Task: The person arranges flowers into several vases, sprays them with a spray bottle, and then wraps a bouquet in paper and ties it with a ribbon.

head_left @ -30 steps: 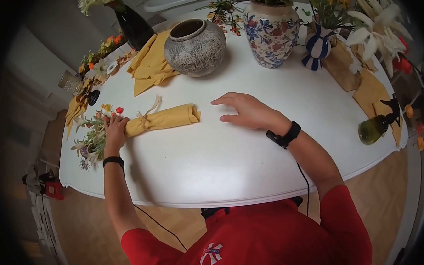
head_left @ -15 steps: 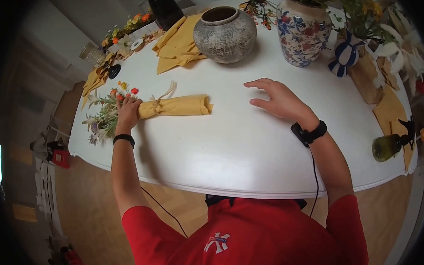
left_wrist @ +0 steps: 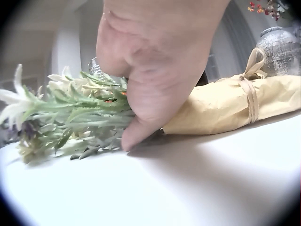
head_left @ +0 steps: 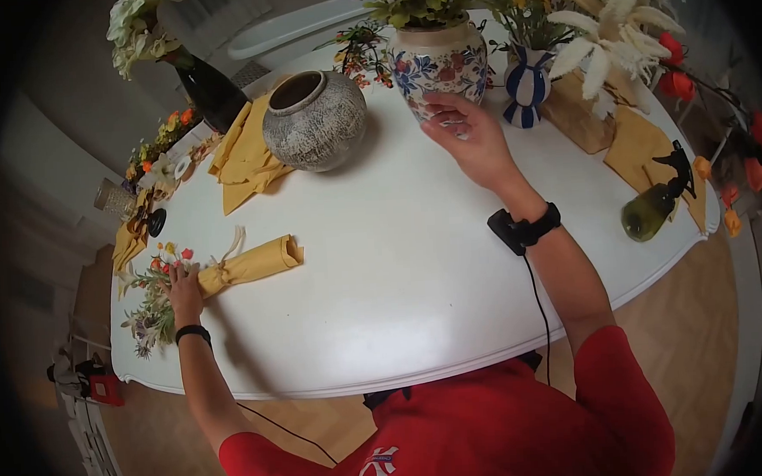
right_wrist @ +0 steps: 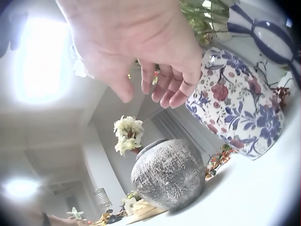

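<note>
At the table's left, a bouquet (head_left: 257, 263) lies on its side, its stems rolled in yellow paper and tied with a beige ribbon. My left hand (head_left: 183, 296) grips it where the flowers meet the paper. In the left wrist view, the thumb (left_wrist: 134, 134) comes down the near side to the tabletop; the other fingers are hidden behind the palm. My right hand (head_left: 473, 147) is raised, holding nothing, with loosely bent fingers. It overlaps the floral-patterned vase (head_left: 458, 68) in the head view. A rough grey pot (head_left: 319, 125) stands left of that hand.
Folded yellow paper (head_left: 243, 163) lies beside the pot, near a dark vase (head_left: 212, 96) of white flowers. A blue-and-white striped vase (head_left: 526, 88), a brown paper sheet (head_left: 580, 115) and a green spray bottle (head_left: 647, 214) are on the right. The white table's (head_left: 388, 375) front edge borders my body.
My right hand has risen and moved forward toward the floral vase. The left hand keeps its grip on the bouquet, which lies still. The head view has shifted.
</note>
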The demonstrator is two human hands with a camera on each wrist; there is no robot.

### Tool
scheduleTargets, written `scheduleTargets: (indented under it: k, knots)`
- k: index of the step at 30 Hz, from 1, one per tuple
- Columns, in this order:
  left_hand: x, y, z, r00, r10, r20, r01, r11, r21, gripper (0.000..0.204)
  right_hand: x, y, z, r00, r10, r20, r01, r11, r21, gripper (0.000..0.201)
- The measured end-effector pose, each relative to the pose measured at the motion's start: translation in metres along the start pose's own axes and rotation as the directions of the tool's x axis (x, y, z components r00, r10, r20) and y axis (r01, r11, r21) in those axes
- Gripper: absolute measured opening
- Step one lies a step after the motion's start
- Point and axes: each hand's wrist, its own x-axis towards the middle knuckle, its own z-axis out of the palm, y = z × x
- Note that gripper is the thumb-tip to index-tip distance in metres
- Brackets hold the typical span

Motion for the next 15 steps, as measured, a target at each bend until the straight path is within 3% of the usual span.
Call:
scheduleTargets:
  k: [5, 7, 8, 9, 13, 14, 15]
  knots:
    - [-0.002, 0.008, -0.033, 0.996, 0.09, 0.007, -0.09, 0.988, 0.124, 0.06, -0.005, -0.005, -0.019, 0.999, 0.017, -0.052, -0.017, 1.0, -0.011, 0.042]
    - [0.021, -0.001, -0.03, 0.991, 0.134, -0.012, -0.133, 0.99, 0.041, 0.059, -0.007, -0.004, -0.019, 0.998, 0.051, -0.024, -0.051, 0.998, -0.028, 0.045]
    - [0.01, 0.014, -0.066, 0.991, 0.133, -0.033, -0.135, 0.989, -0.06, 0.061, -0.007, -0.003, -0.018, 0.997, 0.071, -0.015, -0.071, 0.997, -0.033, 0.046]
    - [0.009, 0.022, -0.088, 0.988, 0.149, -0.045, -0.152, 0.984, -0.094, 0.078, -0.009, 0.0, -0.018, 0.996, 0.092, -0.01, -0.093, 0.995, -0.043, 0.048]
    - [0.037, 0.045, -0.139, 0.949, 0.248, -0.192, -0.307, 0.862, -0.403, 0.059, -0.012, 0.009, -0.011, 0.99, 0.138, 0.024, -0.137, 0.99, -0.036, 0.05]
    - [0.047, 0.054, -0.14, 0.925, 0.23, -0.302, -0.343, 0.847, -0.405, 0.056, -0.013, 0.011, -0.01, 0.987, 0.157, 0.038, -0.156, 0.987, -0.035, 0.049]
    - [0.052, 0.067, -0.156, 0.949, 0.196, -0.246, -0.293, 0.836, -0.464, 0.055, -0.015, 0.012, -0.009, 0.983, 0.177, 0.052, -0.175, 0.984, -0.036, 0.048]
